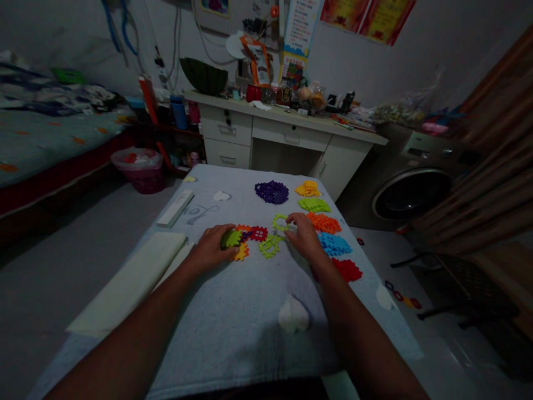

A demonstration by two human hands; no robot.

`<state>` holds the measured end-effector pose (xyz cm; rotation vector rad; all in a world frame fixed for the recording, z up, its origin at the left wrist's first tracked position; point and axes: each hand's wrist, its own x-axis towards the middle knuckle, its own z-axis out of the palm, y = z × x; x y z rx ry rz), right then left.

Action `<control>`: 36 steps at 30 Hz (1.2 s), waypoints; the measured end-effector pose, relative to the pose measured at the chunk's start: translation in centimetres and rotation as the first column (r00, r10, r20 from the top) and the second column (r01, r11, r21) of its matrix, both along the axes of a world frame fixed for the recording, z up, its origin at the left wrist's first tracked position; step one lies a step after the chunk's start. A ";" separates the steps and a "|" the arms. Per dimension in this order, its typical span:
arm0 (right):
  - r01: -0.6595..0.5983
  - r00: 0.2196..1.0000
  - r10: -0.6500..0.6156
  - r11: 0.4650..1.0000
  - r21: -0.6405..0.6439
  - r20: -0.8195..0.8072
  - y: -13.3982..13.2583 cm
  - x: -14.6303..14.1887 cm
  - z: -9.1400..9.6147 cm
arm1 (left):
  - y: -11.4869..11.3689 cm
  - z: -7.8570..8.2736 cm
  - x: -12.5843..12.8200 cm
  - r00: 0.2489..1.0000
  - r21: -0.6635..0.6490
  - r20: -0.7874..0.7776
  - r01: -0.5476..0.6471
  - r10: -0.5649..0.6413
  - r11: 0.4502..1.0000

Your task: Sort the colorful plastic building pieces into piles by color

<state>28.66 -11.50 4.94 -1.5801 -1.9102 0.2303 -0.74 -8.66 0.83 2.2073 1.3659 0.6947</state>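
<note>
My left hand [213, 246] is closed around the left end of a small group of joined toothed plastic building pieces. In it are a green piece [233, 239], a yellow piece [241, 252] and a red window-shaped piece [259, 233], with orange and purple parts between them. My right hand [305, 235] has its thumb and index finger curled at the edge of a light green open frame piece [279, 222]. Another light green frame piece [270, 246] lies just below it on the cloth-covered table [250, 311].
Sorted piles of pieces lie at the right: yellow [308, 189], green [314, 205], orange [323, 223], blue [334, 244], red [347, 270]. A purple pile [272, 192] sits further back. A long white box [175, 209] rests at the left. Behind stands a white desk [287, 133].
</note>
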 end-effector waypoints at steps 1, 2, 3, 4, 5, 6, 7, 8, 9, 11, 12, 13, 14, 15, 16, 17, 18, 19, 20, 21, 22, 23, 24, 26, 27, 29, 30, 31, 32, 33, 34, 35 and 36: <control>0.032 0.999 -0.033 0.999 0.005 0.017 0.7 1.2 0.6 | 0.0 0.0 0.0 1.000 0.003 0.010 -0.003 0.003 1.000; 0.072 0.997 -0.073 0.997 0.013 0.027 1.5 2.5 1.2 | 0.0 0.0 0.0 1.000 0.003 0.021 -0.006 0.006 1.000; 0.109 0.993 -0.110 0.994 0.016 0.035 2.4 4.0 1.7 | 0.0 0.0 0.1 0.999 0.001 0.032 -0.010 0.010 1.000; 0.165 0.986 -0.165 0.986 0.011 0.033 3.4 5.4 2.1 | 0.0 0.0 0.1 0.999 -0.003 0.042 -0.013 0.013 1.000; 0.227 0.974 -0.227 0.974 -0.004 0.026 4.3 6.9 2.3 | 0.0 0.0 0.1 0.998 -0.007 0.052 -0.017 0.017 1.000; 0.298 0.955 -0.298 0.954 -0.022 0.010 5.2 8.3 2.4 | 0.0 0.0 0.2 0.998 -0.012 0.062 -0.019 0.020 1.000; 0.364 0.931 -0.364 0.931 -0.042 -0.010 6.1 9.7 2.4 | 0.0 0.0 0.2 0.997 -0.014 0.072 -0.020 0.021 1.000; 0.419 0.906 -0.422 0.905 -0.066 -0.036 6.9 10.9 2.3 | 0.0 0.0 0.3 0.996 -0.016 0.081 -0.021 0.022 1.000; 0.470 0.878 -0.475 0.878 -0.089 -0.054 7.6 12.0 2.0 | 0.0 0.0 0.3 0.996 -0.017 0.087 -0.020 0.022 1.000; 0.553 0.824 -0.563 0.824 -0.126 -0.065 8.8 13.6 1.5 | 0.0 0.0 0.4 0.995 -0.014 0.093 -0.017 0.018 1.000; 0.583 0.802 -0.594 0.801 -0.134 -0.062 9.3 14.2 1.2 | -0.1 0.0 0.5 0.996 -0.010 0.093 -0.013 0.014 1.000; 0.608 0.784 -0.619 0.782 -0.136 -0.054 9.8 14.6 0.9 | -0.1 0.0 0.5 0.996 -0.006 0.089 -0.010 0.010 1.000; 0.625 0.772 -0.635 0.769 -0.135 -0.045 10.2 14.9 0.7 | -0.1 0.0 0.5 0.996 -0.001 0.086 -0.007 0.007 1.000; 0.636 0.763 -0.645 0.760 -0.134 -0.034 10.5 15.0 0.4 | -0.1 0.1 0.6 0.997 0.005 0.083 -0.006 0.006 1.000; 0.643 0.758 -0.651 0.754 -0.133 -0.024 10.7 15.1 0.2 | -0.1 0.1 0.6 0.997 0.009 0.081 -0.007 0.006 1.000; 0.647 0.756 -0.654 0.751 -0.131 -0.014 10.9 15.0 0.0 | -0.2 0.1 0.6 0.997 0.011 0.080 -0.008 0.007 1.000; 0.648 0.757 -0.654 0.751 -0.129 -0.005 11.1 15.0 -0.2 | -0.2 0.1 0.6 0.997 0.011 0.081 -0.007 0.006 1.000; 0.647 0.758 -0.652 0.752 -0.130 0.003 11.2 14.8 -0.3 | -0.2 0.1 0.6 0.997 0.007 0.082 -0.005 0.005 1.000; 0.644 0.761 -0.648 0.754 -0.132 0.012 11.2 14.6 -0.5 | -0.2 0.1 0.6 0.997 -0.001 0.081 -0.002 0.003 1.000; 0.640 0.765 -0.644 0.756 -0.137 0.019 11.2 14.5 -0.5 | -0.2 0.1 0.6 0.997 -0.009 0.079 0.001 0.000 1.000; 0.634 0.770 -0.638 0.760 -0.143 0.024 11.1 14.3 -0.6 | -0.2 0.1 0.6 0.997 -0.014 0.076 0.004 -0.003 1.000; 0.628 0.775 -0.632 0.763 -0.152 0.027 11.0 14.1 -0.6 | -0.2 0.1 0.6 0.997 -0.015 0.071 0.009 -0.008 1.000; 0.622 0.779 -0.626 0.767 -0.159 0.027 10.8 13.9 -0.5 | -0.2 0.2 0.6 0.998 -0.013 0.065 0.016 -0.015 1.000; 0.614 0.786 -0.619 0.775 -0.152 0.020 10.5 13.7 -0.3 | -0.2 0.3 0.5 0.998 -0.005 0.052 0.033 -0.033 0.999; 0.611 0.788 -0.616 0.779 -0.141 0.013 10.3 13.6 -0.1 | -0.2 0.3 0.5 0.998 -0.004 0.042 0.042 -0.042 0.999; 0.601 0.796 -0.605 0.792 -0.106 -0.008 9.8 13.1 0.4 | -0.2 0.4 0.3 0.998 -0.014 0.024 0.052 -0.051 0.999; 0.592 0.803 -0.596 0.801 -0.084 -0.022 9.6 12.7 0.7 | -0.2 0.5 0.3 0.999 -0.023 0.018 0.052 -0.051 0.998; 0.580 0.812 -0.582 0.813 -0.061 -0.038 9.3 12.2 1.0 | -0.2 0.5 0.2 0.999 -0.032 0.014 0.050 -0.050 0.998; 0.561 0.825 -0.563 0.827 -0.038 -0.056 9.0 11.5 1.3 | -0.3 0.5 0.2 0.999 -0.042 0.015 0.048 -0.048 0.998; 0.534 0.843 -0.533 0.846 -0.015 -0.076 8.6 10.6 1.5 | -0.3 0.6 0.1 0.999 -0.049 0.020 0.047 -0.046 0.998; 0.494 0.866 -0.491 0.870 0.003 -0.097 8.1 9.6 1.7 | -0.3 0.6 0.1 0.999 -0.056 0.028 0.047 -0.046 0.997; 0.440 0.893 -0.435 0.898 0.014 -0.117 7.6 8.3 1.9 | -0.3 0.6 0.1 0.998 -0.060 0.039 0.047 -0.045 0.997; 0.369 0.922 -0.364 0.929 0.016 -0.133 7.0 7.0 1.9 | -0.2 0.6 0.1 0.998 -0.061 0.051 0.046 -0.043 0.997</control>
